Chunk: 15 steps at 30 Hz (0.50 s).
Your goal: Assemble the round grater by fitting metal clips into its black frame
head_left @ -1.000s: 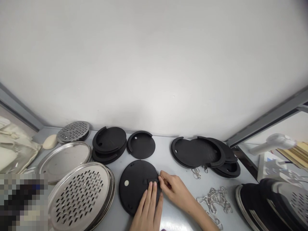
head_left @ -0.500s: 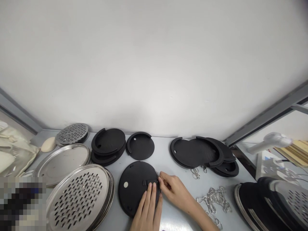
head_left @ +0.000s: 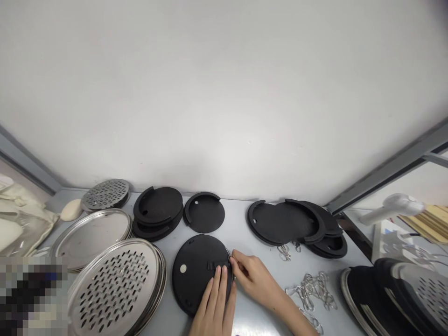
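Note:
A round black plate (head_left: 191,280) with a pale round hole or dot and small slots lies on the grey table. My left hand (head_left: 215,303) rests flat on its lower right part, fingers stretched out. At the plate's right edge, my right hand (head_left: 250,275) is closed in a pinch. A thin bit of metal wire (head_left: 229,255) shows at those fingertips, like the bent wire clips (head_left: 308,289) piled to the right; most of it is hidden by the fingers. Another black plate (head_left: 206,214) with a raised partial rim lies just behind.
Perforated metal discs (head_left: 115,289) and plain metal discs (head_left: 94,238) are stacked at left. More black plates stand at back left (head_left: 159,207) and back right (head_left: 280,221). Black-and-metal discs (head_left: 392,294) lie at front right. A white wall (head_left: 224,116) rises behind.

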Available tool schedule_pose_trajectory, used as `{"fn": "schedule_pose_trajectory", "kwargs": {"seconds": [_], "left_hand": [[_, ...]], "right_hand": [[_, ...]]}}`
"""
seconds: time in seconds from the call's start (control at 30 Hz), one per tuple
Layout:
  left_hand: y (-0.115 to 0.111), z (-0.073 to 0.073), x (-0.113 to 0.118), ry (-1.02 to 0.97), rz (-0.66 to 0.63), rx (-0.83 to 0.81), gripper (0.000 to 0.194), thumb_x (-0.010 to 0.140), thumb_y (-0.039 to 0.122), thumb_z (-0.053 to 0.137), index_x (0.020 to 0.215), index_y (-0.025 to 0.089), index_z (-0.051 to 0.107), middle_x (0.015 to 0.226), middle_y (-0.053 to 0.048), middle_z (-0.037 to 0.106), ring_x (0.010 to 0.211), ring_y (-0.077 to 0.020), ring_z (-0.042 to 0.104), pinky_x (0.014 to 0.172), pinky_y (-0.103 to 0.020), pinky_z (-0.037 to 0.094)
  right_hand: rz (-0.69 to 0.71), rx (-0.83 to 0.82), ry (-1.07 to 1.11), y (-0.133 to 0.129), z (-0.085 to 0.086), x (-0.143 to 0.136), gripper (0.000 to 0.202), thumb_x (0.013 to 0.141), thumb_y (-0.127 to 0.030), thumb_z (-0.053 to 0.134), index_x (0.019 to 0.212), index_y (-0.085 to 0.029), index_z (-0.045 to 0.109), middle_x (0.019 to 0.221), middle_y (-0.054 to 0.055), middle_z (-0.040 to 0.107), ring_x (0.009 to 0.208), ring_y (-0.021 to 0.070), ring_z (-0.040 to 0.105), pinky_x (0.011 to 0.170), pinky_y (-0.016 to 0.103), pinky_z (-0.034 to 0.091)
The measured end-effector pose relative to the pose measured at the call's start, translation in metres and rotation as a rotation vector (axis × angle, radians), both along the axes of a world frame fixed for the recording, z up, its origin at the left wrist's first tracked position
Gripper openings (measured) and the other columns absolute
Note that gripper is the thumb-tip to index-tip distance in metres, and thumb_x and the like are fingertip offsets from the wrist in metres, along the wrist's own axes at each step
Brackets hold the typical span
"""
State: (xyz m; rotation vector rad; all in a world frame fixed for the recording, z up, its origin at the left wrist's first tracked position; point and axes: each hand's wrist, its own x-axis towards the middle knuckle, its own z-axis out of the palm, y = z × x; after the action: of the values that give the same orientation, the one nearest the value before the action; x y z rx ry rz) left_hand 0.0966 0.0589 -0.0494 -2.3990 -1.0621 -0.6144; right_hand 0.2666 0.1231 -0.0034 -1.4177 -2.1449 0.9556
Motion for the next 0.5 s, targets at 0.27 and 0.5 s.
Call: {"fn": "schedule_pose_trajectory", "kwargs": {"seconds": [0.27,0.5], "left_hand": [[-0.0011,-0.0030,-0.0005,0.032,-0.015,-0.013,0.078,0.089,0.066,0.036,0.134,0.004,0.046,0.132,-0.022,0.050,0.127,-0.0340,0.043,0.109,-0.039,0.025],[-0.0006,-0.0001,-0.0005,-0.003,-0.013,-0.015,0.075,0.091,0.062,0.035,0.138,0.003,0.042,0.137,-0.021,0.046,0.129,-0.0323,0.040,0.107,-0.037,0.027]], "right_hand": [[-0.012,-0.010,0.010,0.0003,0.0001,-0.0004,0.028,0.092,-0.024,0.038,0.066,-0.022,0.029,0.051,-0.009,0.034,0.046,0.0086,0.031,0.048,0.021,0.025],[-0.012,-0.010,0.017,-0.0001,-0.0023,0.0001,0.028,0.091,-0.023,0.039,0.066,-0.022,0.028,0.052,-0.009,0.033,0.046,0.0086,0.031,0.048,0.021,0.024]]}}
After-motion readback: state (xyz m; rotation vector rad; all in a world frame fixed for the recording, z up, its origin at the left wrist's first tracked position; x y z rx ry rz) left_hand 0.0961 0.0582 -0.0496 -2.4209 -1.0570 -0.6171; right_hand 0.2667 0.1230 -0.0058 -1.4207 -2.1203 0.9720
